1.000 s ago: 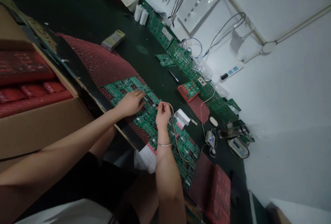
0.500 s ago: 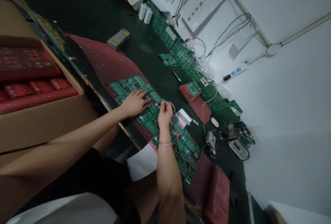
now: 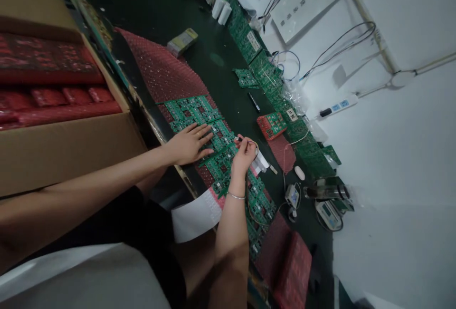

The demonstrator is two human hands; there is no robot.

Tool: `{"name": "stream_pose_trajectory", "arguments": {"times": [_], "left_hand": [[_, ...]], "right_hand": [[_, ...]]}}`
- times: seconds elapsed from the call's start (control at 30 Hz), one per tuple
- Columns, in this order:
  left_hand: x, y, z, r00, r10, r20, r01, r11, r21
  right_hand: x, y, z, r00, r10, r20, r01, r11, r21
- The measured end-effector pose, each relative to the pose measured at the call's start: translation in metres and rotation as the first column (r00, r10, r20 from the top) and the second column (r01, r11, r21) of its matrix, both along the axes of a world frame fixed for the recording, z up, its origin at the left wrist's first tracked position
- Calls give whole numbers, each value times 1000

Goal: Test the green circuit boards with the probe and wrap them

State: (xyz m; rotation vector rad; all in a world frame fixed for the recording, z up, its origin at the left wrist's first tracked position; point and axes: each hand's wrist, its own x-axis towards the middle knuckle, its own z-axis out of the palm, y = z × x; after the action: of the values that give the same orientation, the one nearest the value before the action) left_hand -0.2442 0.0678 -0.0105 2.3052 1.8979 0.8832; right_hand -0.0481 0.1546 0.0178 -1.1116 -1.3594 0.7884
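Observation:
Green circuit boards (image 3: 192,109) lie in a long row on red bubble wrap (image 3: 167,73) along the bench's near edge. My left hand (image 3: 190,143) rests flat on the boards, fingers spread, holding nothing. To its right, my right hand (image 3: 245,153) pinches a small dark connector (image 3: 238,139) at the end of a thin cable (image 3: 248,199), close above the boards' far edge. The cable runs down beside the right wrist. Whether the connector touches a board cannot be made out.
An open carton (image 3: 71,149) with red-wrapped packs stands at the left. A red-and-green board stack (image 3: 271,126), a pen (image 3: 254,101) and a yellowish box (image 3: 182,42) are beyond the boards. Upright green boards (image 3: 265,73) line the wall. A red-wrapped pack (image 3: 294,271) lies lower right.
The camera view has shifted. My right hand has moved away from my left hand with the connector, toward the boards' far edge. My left hand still lies spread on the boards.

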Motion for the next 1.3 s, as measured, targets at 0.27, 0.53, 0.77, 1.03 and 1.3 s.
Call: {"name": "stream_pose_trajectory", "arguments": {"times": [0.27, 0.53, 0.77, 1.03, 1.3], "left_hand": [[-71, 5, 8, 898, 397, 191, -404, 915, -8], [-78, -4, 15, 928, 340, 153, -338, 940, -42], [-77, -10, 1, 895, 307, 324, -307, 950, -53], [-77, -9, -3, 882, 305, 359, -308, 950, -51], [-78, -13, 3, 878, 298, 373, -281, 954, -102]], "right_hand": [[2, 3, -2, 996, 54, -72, -59, 996, -74], [-20, 22, 16, 966, 172, 192, -174, 985, -2], [-73, 76, 15, 768, 149, 622, -281, 952, 119], [-94, 101, -5, 682, 129, 720, -286, 953, 100], [-95, 102, -4, 673, 171, 719, -274, 961, 28]]}}
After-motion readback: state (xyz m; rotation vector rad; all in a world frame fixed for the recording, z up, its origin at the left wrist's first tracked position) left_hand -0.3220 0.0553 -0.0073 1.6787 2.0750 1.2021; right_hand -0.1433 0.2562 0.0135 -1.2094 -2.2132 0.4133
